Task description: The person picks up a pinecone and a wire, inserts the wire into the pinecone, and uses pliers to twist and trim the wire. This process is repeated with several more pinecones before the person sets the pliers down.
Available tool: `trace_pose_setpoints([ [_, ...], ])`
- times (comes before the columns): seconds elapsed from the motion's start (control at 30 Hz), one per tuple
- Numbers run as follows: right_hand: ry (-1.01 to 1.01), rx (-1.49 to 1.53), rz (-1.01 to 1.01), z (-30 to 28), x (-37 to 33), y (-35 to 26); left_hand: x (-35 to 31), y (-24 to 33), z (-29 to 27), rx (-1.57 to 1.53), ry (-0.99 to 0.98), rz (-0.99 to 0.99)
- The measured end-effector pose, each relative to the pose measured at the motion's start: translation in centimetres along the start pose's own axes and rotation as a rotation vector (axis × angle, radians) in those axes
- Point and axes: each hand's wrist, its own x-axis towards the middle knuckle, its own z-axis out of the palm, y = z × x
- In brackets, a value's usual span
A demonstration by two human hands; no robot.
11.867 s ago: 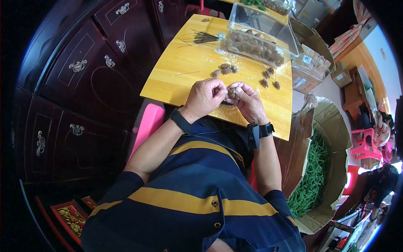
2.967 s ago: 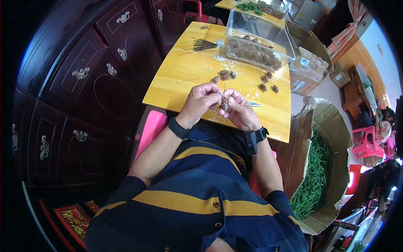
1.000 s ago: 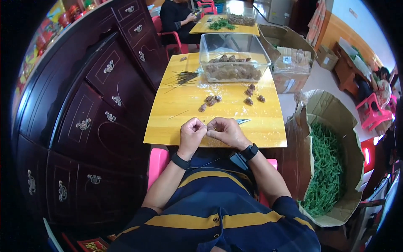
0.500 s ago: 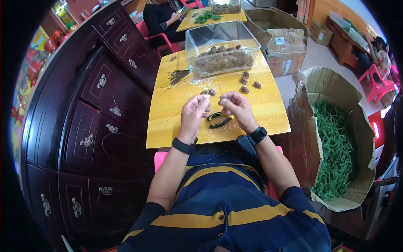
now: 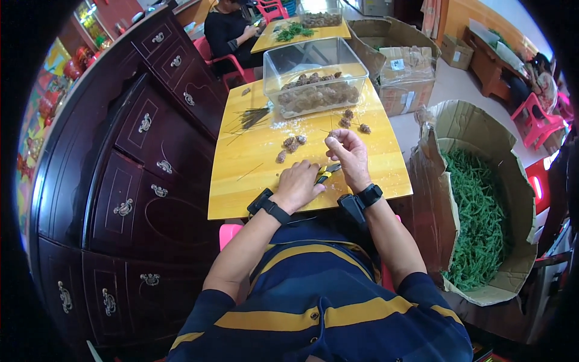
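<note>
My left hand (image 5: 300, 184) lies on the yellow table (image 5: 253, 187) with its fingers curled over the handles of yellow-green pliers (image 5: 329, 172). My right hand (image 5: 348, 155) is lifted just beyond them, thumb and fingers pinched on what looks like a thin dark stem (image 5: 326, 131). A few loose brown cones (image 5: 292, 143) lie ahead of my left hand, and others (image 5: 354, 122) sit past my right. Behind them stands a clear plastic box (image 5: 313, 60) holding several brown cones.
A bundle of thin dark stems (image 5: 250, 116) lies at the table's far left. An open cardboard box (image 5: 446, 127) full of green strands stands on my right. A dark wooden cabinet (image 5: 139, 157) runs along my left. Another person (image 5: 232, 30) sits at a farther table.
Both hands have separated. My left hand dropped onto the pliers that lay between them; my right hand rose with pinched fingers. The view also tilted forward.
</note>
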Motion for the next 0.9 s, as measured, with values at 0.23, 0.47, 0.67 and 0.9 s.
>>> trace_pose_setpoints([
  [0.23, 0.011, 0.071, -0.008, 0.3, 0.0, -0.3, -0.6, 0.0, -0.1, 0.057, -0.055, -0.103],
  [0.47, 0.006, 0.07, -0.073, 0.2, 0.0, -0.7, -4.0, -2.9, -2.0, -0.708, -0.312, -0.289],
  [0.67, -0.035, 0.05, -0.046, 0.3, -0.2, -0.7, -5.4, -3.9, -2.5, -0.633, -0.078, -0.149],
  [0.9, -0.104, 0.038, 0.011, 0.6, -0.6, -0.8, -4.2, -2.5, -4.7, -0.292, -0.052, -0.253],
])
